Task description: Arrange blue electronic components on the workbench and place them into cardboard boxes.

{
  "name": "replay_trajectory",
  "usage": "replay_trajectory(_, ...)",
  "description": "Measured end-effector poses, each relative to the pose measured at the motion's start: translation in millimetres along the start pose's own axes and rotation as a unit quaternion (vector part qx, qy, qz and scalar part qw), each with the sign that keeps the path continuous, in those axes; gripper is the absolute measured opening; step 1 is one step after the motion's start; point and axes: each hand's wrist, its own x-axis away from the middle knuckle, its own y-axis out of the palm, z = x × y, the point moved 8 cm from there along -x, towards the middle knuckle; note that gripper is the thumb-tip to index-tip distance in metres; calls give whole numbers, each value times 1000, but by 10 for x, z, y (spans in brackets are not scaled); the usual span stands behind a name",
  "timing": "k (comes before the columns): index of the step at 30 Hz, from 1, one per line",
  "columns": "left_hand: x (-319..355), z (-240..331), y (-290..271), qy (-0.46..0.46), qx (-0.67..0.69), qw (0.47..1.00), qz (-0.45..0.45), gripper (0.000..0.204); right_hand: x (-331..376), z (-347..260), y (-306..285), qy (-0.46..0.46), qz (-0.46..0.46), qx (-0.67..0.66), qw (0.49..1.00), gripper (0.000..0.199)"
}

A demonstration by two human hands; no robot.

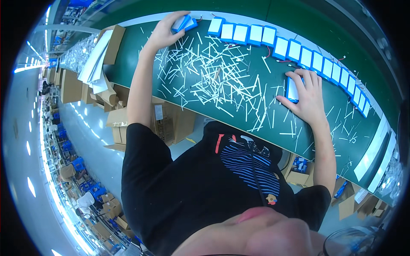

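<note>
At the far left of the green table (128,70), my left hand (164,34) is closed around blue battery packs (183,24), and a red wire trails from them. Its fingers hide part of the packs, so their number cannot be told. My right hand (309,100) grips another blue battery pack with a white face (292,90), thumb at its near end and fingers over its far end. Beyond both hands, a curved row of blue, white-faced battery packs (255,34) runs along the far side, some with thin wires and small plugs.
Many thin white strips (218,74) lie scattered over the table's middle, with more at the right. Cardboard and white sheets (96,62) stand at the left end beside clear plastic wrap (79,53). Open boxes (164,123) sit below the near edge. White panels (372,149) lie at right.
</note>
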Motion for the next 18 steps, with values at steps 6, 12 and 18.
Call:
replay_trajectory(6, -92, 339, 148, 131, -22, 991, -31, 46, 6, 0, -11, 4, 2, -3, 1000, 59)
replay_trajectory(12, -82, 638, 95, 49, -82, 995, 0, 35, 18, 13, 16, -8, -7, -4, 1000, 57)
replay_trajectory(18, -303, 476, 347, -56, -91, 994, 28, 25, -28, -4, 28, -11, -20, -8, 1000, 56)
